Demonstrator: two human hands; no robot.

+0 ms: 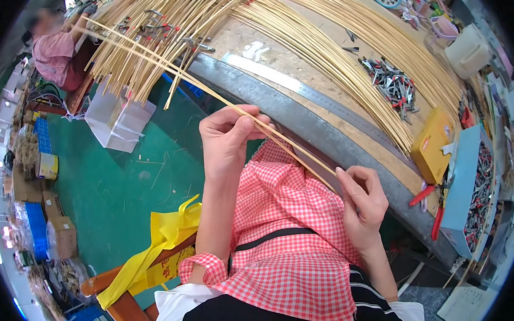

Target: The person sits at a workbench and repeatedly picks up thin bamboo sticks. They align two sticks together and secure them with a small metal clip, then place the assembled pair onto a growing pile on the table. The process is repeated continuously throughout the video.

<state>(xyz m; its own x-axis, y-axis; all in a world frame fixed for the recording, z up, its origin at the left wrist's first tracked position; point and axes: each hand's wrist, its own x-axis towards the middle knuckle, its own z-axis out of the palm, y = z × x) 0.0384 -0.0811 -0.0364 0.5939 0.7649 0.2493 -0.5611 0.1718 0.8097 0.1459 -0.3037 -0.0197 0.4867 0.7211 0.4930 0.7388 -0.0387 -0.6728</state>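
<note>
Two long, thin bamboo strips (205, 88) run slantwise across my front, from the upper left down to my lap. My left hand (229, 136) pinches them together between thumb and fingers, roughly at mid-length. Below that grip the strips part slightly. At the lower right, my right hand (362, 204) is closed with its thumb and fingertip at the near end of one strip; the other strip's end passes just beside it. Their far ends reach over a bundle of similar strips (124, 57) on the bench.
The workbench (229, 83) has a metal front edge and carries a steel ruler (330, 106), more strips (320, 39), a pile of small clamps (390, 84), a yellow box (432, 144) and red-handled pliers (437, 223). A wooden chair (131, 312) stands left. Another person (53, 55) sits far left.
</note>
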